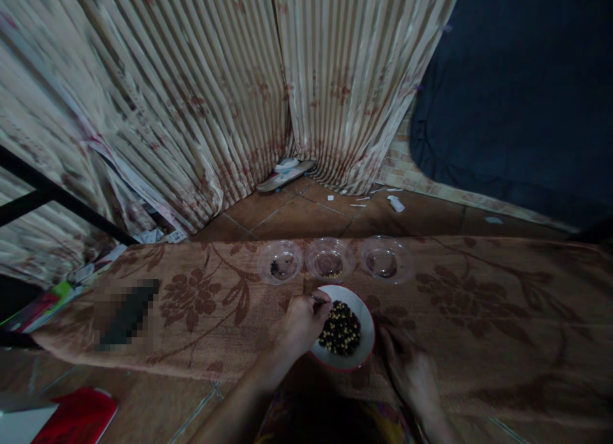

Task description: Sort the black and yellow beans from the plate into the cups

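Note:
A white bowl with a red rim (368, 332) holds a mix of black beans and yellow beans (340, 329). Over the bowl's left edge is my left hand (304, 319), its thumb and forefinger closed in a pinch above the beans; whatever is between the fingertips is too small to make out. Just right of the bowl, my right hand (414, 370) rests low with fingers stretched toward the rim, dim and slightly blurred. Beyond the bowl stand three clear plastic cups: the left cup (286, 276) has some black beans, the middle cup (330, 252) a few yellow ones, and the right cup (387, 262) shows none.
A brown flowered cloth (460, 303) covers the low table. Striped curtains (230, 112) hang behind, with a skateboard (287, 176) at their foot. A white bottle-like item (396, 204) lies on the tiled floor. A pixelated dark object (128, 315) is on the table's left.

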Demonstrator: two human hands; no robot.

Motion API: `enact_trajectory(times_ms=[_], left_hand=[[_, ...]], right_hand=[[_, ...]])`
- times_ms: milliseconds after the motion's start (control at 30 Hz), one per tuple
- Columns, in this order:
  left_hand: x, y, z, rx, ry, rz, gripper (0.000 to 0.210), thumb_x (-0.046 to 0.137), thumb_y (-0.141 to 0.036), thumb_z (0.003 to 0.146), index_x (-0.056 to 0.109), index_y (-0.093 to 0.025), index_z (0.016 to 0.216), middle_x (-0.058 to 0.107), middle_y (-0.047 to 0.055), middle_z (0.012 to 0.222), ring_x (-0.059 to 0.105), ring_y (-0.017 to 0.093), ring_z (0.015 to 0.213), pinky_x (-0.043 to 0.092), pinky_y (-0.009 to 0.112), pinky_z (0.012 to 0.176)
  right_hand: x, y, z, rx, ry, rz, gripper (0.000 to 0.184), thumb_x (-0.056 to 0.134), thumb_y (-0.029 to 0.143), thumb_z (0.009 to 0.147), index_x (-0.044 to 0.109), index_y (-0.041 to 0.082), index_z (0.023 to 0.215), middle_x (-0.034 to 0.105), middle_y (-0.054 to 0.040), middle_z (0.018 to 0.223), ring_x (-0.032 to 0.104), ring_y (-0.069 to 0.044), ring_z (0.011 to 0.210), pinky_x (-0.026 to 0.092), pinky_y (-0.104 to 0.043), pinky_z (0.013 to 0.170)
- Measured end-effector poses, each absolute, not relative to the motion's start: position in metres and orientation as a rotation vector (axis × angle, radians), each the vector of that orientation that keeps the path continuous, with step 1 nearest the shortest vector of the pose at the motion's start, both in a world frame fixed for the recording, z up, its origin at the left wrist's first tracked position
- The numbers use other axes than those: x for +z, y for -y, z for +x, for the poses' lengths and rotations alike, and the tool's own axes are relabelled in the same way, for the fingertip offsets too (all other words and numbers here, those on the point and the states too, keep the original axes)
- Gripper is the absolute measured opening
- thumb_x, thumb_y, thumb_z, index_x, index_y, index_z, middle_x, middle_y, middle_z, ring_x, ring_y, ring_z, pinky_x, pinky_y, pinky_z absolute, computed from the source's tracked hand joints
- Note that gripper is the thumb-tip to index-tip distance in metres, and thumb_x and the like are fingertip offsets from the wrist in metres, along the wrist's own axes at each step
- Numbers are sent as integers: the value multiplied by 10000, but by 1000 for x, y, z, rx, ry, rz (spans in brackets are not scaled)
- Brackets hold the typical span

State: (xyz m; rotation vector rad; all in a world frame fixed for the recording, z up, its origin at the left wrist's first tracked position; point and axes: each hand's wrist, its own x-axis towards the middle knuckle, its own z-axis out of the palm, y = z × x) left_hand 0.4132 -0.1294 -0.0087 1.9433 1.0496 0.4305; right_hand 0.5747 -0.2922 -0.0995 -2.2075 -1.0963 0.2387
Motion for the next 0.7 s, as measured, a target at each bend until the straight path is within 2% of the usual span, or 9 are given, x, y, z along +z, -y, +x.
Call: enact_trajectory(times_ms=[700], left_hand=[[-17,129,413,492,-1018,1921,182,527,-274,855,681,-183,890,716,8,733,663,133,654,483,195,610]], right_hand=[[-97,292,574,218,1101,-2195,433,368,492,940,695,220,1023,722,-72,1057,696,-222,910,521,-297,743]])
